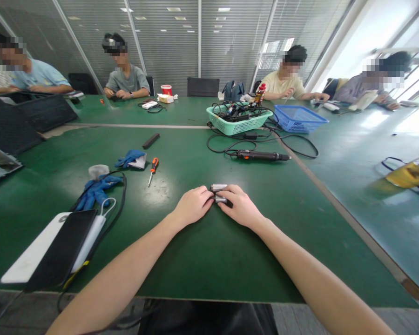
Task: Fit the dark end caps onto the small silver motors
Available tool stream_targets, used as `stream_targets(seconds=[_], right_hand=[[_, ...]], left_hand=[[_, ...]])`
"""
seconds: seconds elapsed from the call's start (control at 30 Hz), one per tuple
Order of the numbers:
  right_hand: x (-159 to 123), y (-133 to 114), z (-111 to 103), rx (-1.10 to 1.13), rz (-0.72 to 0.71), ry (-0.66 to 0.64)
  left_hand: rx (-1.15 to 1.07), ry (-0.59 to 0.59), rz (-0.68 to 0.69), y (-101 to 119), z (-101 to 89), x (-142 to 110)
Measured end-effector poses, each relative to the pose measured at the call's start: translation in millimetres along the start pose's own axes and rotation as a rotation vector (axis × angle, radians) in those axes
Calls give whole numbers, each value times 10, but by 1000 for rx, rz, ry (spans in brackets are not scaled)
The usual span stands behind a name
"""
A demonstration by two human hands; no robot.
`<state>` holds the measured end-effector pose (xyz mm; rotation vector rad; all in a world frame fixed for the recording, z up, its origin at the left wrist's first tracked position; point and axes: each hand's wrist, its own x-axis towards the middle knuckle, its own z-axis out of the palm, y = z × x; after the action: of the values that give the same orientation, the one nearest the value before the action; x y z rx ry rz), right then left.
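On the table (pixel 195 265), a screwdriver (pixel 153 166) lies at ten o'clock from two cylinders (pixel 219 187), whose left ends the left hand (pixel 194 204) touches with bent fingers, grip unclear, while the right hand (pixel 243 208) has its fingers curled nearly closed around them, and a power driver (pixel 263 156) lies at two.

Silver-grey cylinders (pixel 219 187) gleam at the fingers (pixel 202 191) against a deep-green tabletop (pixel 223 260), with an orange-and-black-handled screwdriver (pixel 153 168) and a blue glove (pixel 97 190) to their left, a mint-green basket (pixel 238 126) and a blue basket (pixel 298 122) beyond them, and grey, horizontally striped blinds (pixel 171 51) farthest off.
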<state>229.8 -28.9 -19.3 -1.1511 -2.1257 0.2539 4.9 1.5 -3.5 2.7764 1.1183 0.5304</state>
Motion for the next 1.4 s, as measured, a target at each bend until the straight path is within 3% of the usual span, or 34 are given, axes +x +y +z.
stream_targets(seconds=[0.27,0.97,1.1,1.27,1.4], right_hand=[[23,-98,-83,-5,49,42],[40,43,-33,-27,180,139],[124,159,17,-2,209,103],[191,272,53,-51,259,55],[199,300,22,-46,249,17]], left_hand=[[-29,22,-27,17,-1,-20],[-56,28,-81,9,-15,-26],[-30,20,-61,37,-40,-21],[24,-17,67,67,-63,-21],[3,-6,69,63,-60,-29]])
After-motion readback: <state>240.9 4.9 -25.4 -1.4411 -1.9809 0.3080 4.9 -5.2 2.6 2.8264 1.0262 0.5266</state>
